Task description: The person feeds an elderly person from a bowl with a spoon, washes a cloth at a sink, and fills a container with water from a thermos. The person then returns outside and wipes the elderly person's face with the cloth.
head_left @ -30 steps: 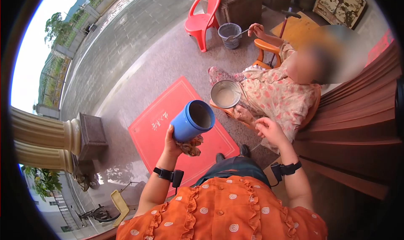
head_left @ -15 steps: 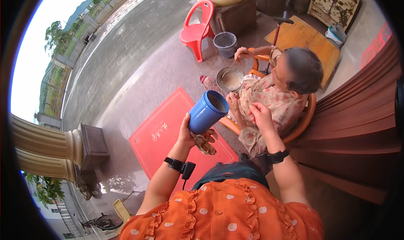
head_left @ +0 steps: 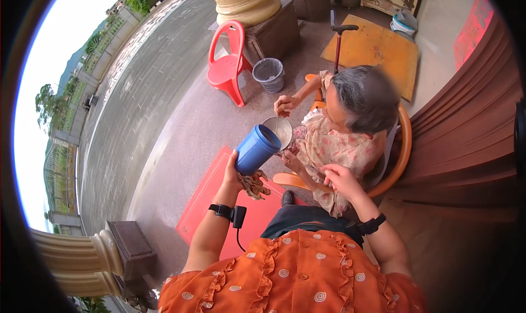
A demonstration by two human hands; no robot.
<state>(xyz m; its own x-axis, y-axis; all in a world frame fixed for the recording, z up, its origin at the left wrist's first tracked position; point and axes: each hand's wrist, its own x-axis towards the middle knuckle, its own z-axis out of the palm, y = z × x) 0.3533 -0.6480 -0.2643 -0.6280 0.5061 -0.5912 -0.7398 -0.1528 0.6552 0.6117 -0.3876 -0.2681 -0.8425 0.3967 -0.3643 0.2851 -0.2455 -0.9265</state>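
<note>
My left hand [head_left: 232,173] is wrapped round a blue cylindrical container [head_left: 255,153], tilted so its open mouth faces up and right. A crumpled patterned cloth [head_left: 253,186] hangs beneath the container at my left hand. The container's mouth overlaps the near side of a metal bowl [head_left: 284,130] in view; I cannot tell if they touch. A seated person [head_left: 345,143] holds the bowl and has the other hand on a utensil in it. My right hand [head_left: 342,181] is beside that person's arm, fingers loosely bent and apart, with nothing visible in them.
The person sits in an orange-brown armchair [head_left: 406,148]. Beyond stand a red plastic chair [head_left: 226,74], a grey bin [head_left: 269,76] and a walking cane [head_left: 338,50]. A red mat [head_left: 205,203] lies on the floor, and brown curtain-like folds [head_left: 466,126] hang at right.
The view has shifted and I am closer to the seated person. The blue container has come up to the bowl. My right hand has opened slightly beside the person's arm.
</note>
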